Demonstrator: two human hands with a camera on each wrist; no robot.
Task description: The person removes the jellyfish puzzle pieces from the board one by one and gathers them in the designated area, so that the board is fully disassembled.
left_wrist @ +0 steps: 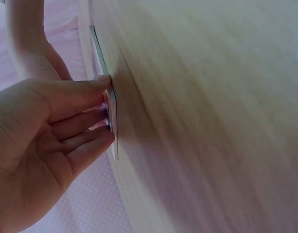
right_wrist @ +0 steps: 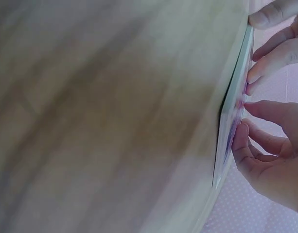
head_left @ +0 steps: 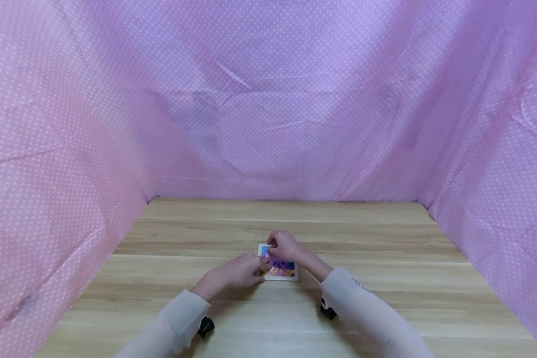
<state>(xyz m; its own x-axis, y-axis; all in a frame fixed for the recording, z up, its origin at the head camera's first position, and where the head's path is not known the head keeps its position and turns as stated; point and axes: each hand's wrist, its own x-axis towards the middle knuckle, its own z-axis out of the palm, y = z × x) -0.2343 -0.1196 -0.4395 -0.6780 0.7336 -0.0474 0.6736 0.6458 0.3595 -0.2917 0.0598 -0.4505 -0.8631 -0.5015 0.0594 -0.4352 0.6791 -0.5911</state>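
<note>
A small, flat picture board (head_left: 279,271) lies on the table, white-bordered and brightly printed in purple, blue and yellow. My left hand (head_left: 241,271) is at its left side. In the left wrist view, the left thumb (left_wrist: 104,81) touches the board's edge while the other fingertips rest on its face, fairly straight. From the right, my right hand (head_left: 286,246) reaches over the upper left part of the picture with bent fingers. The right wrist view has its fingertips (right_wrist: 241,138) against the printed face; whether they pinch a small piece is hidden.
A wood-grain table (head_left: 362,238) spreads around the board on all sides. Pink dotted cloth (head_left: 268,139) hangs behind the table and along both sides. Black wrist devices (head_left: 206,327) show beneath the light sleeves (head_left: 353,298).
</note>
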